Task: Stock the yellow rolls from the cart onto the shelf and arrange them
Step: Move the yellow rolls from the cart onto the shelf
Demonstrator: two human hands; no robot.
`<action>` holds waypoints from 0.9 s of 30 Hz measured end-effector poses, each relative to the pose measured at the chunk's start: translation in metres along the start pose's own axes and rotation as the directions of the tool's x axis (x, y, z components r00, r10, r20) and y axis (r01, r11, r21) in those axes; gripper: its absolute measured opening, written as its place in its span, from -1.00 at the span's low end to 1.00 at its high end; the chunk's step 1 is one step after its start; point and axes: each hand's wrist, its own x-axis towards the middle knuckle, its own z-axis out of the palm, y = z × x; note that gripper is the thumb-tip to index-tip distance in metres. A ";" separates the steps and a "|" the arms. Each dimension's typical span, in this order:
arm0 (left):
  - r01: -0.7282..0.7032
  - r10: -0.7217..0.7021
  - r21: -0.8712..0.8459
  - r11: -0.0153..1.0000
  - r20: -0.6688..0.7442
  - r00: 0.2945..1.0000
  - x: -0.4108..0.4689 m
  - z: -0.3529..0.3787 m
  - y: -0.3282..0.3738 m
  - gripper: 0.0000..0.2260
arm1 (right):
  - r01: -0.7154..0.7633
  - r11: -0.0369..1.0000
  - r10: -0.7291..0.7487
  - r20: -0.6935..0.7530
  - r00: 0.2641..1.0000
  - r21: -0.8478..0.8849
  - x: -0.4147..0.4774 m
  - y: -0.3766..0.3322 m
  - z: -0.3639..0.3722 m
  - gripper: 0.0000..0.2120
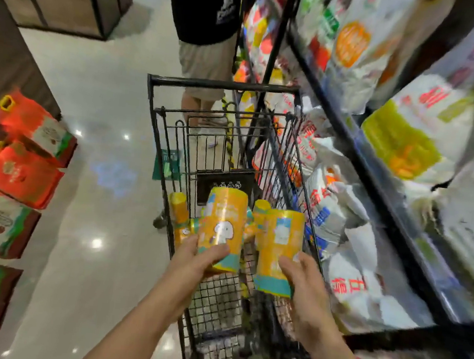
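The head camera looks down at a black wire cart (222, 85) in a shop aisle. A person stands behind it, and both bare arms reach out over it.

The left hand (201, 256) holds a yellow roll (222, 224). Its grip is closed round the low end of the roll, with the thumb on the front. The roll stands almost upright and has a white cartoon picture on it.

The right hand (304, 277) holds a second yellow roll (280, 242). Its grip is closed round the low end too. This roll is just beside the first one and a little lower. Both rolls are up in the air over the cart basket, not on the shelf.

More yellow rolls (179, 205) are in the cart, behind the two held ones.

The shelf (374, 193) is on the right, close beside the cart. It is black and packed with white bags (329, 212) that have red and blue writing. That side is blurry.

On the left, orange bags (17, 171) sit in a row on the shiny floor (107, 92). Another person (206, 15) in a dark top stands past the far end of the cart.
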 end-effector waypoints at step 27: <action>-0.180 0.173 -0.064 0.982 0.694 0.699 -0.246 0.202 0.060 -0.42 | 0.526 0.820 -0.362 -0.511 0.780 0.223 -0.362 -0.077 -0.140 -0.15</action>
